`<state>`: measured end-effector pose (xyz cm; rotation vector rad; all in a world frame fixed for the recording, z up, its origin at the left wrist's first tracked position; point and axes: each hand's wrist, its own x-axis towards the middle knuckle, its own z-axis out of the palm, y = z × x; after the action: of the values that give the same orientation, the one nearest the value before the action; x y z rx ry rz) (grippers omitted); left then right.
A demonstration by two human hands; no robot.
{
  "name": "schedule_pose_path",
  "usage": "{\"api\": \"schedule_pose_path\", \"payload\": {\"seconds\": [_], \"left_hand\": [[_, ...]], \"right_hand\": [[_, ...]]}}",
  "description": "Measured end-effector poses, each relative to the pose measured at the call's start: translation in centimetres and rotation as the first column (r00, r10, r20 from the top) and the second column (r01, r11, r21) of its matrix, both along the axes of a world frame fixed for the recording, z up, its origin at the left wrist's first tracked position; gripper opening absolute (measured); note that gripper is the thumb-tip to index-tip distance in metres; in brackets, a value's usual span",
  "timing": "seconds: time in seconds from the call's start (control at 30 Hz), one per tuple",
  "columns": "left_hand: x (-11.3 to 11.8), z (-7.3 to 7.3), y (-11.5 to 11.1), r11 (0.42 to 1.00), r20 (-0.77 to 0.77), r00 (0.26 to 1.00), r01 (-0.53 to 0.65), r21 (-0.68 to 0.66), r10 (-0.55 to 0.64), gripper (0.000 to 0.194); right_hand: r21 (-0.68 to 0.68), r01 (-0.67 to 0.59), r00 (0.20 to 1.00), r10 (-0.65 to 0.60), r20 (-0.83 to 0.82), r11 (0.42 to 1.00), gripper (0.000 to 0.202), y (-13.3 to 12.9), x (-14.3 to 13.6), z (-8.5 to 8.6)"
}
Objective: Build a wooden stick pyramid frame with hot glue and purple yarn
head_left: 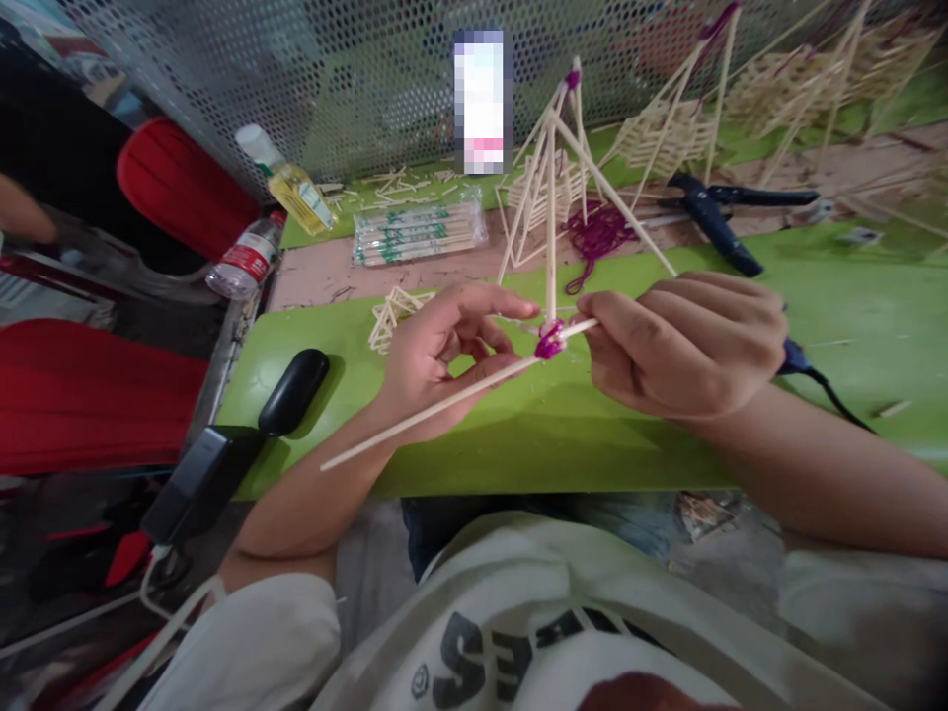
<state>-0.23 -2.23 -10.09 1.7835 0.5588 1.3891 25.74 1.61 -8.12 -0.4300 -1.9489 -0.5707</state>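
Note:
Pale wooden sticks are joined by a knot of magenta yarn (550, 340) between my two hands. My right hand (685, 346) is closed on the stick frame, gripping a short stick end just right of the knot. My left hand (451, 346) is beside the knot, its index finger and thumb apart and the other fingers curled. One long stick (422, 410) slants down to the left from the knot, across my left thumb and palm. Another stick (551, 217) rises from the knot to a peak, where a further stick slopes down towards my right hand.
Behind stand stick frames (544, 188) with slatted platforms, magenta yarn (599, 232) and a dark glue gun (715, 222). Packed sticks (419, 232), a yellow-liquid bottle (300, 197), a red-labelled bottle (248, 259) and a black case (294, 392) are leftward. A perforated screen (355, 89) backs the green table (474, 464).

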Motion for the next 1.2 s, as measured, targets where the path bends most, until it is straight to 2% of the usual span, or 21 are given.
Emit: {"api": "schedule_pose_path", "payload": {"seconds": [0.13, 0.27, 0.43, 0.6, 0.67, 0.73, 0.8, 0.87, 0.97, 1.07, 1.2], "left_hand": [[0.4, 0.6, -0.9, 0.998, 0.005, 0.998, -0.059, 0.004, 0.059, 0.024], [0.6, 1.5, -1.6, 0.998, -0.062, 0.996, -0.068, -0.01, 0.068, 0.026], [1.2, 1.9, -1.5, 0.995, -0.046, 0.995, -0.093, 0.025, 0.094, 0.014], [1.4, 1.6, -1.3, 0.985, -0.008, 0.987, -0.158, 0.071, 0.159, 0.013], [1.2, 1.5, -1.1, 0.971, -0.016, 0.976, -0.212, 0.115, 0.215, 0.016], [0.9, 1.5, -0.9, 0.937, -0.039, 0.955, -0.28, 0.208, 0.293, 0.02], [0.6, 1.7, -0.8, 0.897, -0.041, 0.931, -0.336, 0.288, 0.362, 0.023], [0.3, 1.9, -0.8, 0.874, -0.032, 0.921, -0.357, 0.329, 0.388, 0.026], [0.1, 2.0, -1.0, 0.876, -0.051, 0.918, -0.358, 0.322, 0.394, 0.028], [0.2, 1.9, -1.1, 0.88, -0.024, 0.921, -0.364, 0.305, 0.389, 0.025], [0.4, 2.0, -1.2, 0.856, -0.003, 0.9, -0.414, 0.31, 0.436, 0.021]], "right_hand": [[0.014, -0.043, 0.999, 0.043, 0.014, 0.999, 0.017, -0.1, -0.1, -0.1], [0.013, -0.054, 0.998, 0.054, 0.028, 0.998, 0.017, 0.1, -0.2, -0.2], [-0.011, -0.075, 0.997, 0.075, 0.005, 0.997, 0.013, 0.6, -0.7, -0.4], [-0.149, -0.087, 0.996, 0.082, -0.035, 0.985, 0.043, 0.6, -1.3, -0.7], [-0.197, -0.149, 0.987, 0.131, -0.097, 0.969, 0.048, 0.5, -1.5, -0.9], [-0.229, -0.27, 0.957, 0.233, -0.174, 0.935, 0.051, 0.2, -1.7, -1.1], [-0.272, -0.393, 0.913, 0.336, -0.233, 0.878, 0.055, -0.4, -2.0, -1.2], [-0.369, -0.473, 0.877, 0.39, -0.28, 0.8, 0.059, -1.3, -2.5, -1.3], [-0.501, -0.561, 0.821, 0.366, -0.438, 0.658, 0.064, -3.1, -3.7, -1.8], [-0.578, -0.652, 0.749, 0.294, -0.594, 0.491, 0.064, -4.4, -4.8, -2.3], [-0.565, -0.787, 0.617, 0.369, -0.696, 0.248, 0.071, -4.8, -5.0, -2.3]]}}
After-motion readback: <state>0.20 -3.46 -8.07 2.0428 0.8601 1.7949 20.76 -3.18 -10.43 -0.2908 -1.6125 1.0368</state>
